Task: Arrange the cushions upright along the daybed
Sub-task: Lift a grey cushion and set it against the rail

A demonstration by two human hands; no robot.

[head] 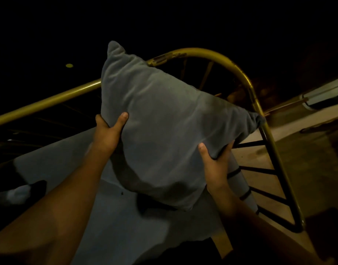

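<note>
A large grey cushion (164, 121) fills the middle of the view, held up above the daybed's pale mattress (126, 226). My left hand (108, 129) grips its left edge, thumb on the front. My right hand (214, 161) grips its lower right edge. The cushion stands roughly upright, tilted, with its top right part in front of the curved brass end rail (246, 81) of the daybed. Its lower corner hangs just above the mattress and casts a dark shadow there.
A straight brass back rail (49, 102) runs along the left, with darkness behind it. Black bars (259, 170) fill the end frame on the right. Beyond that lies a tan floor (298, 150). A dark and white object (19, 192) lies on the mattress at far left.
</note>
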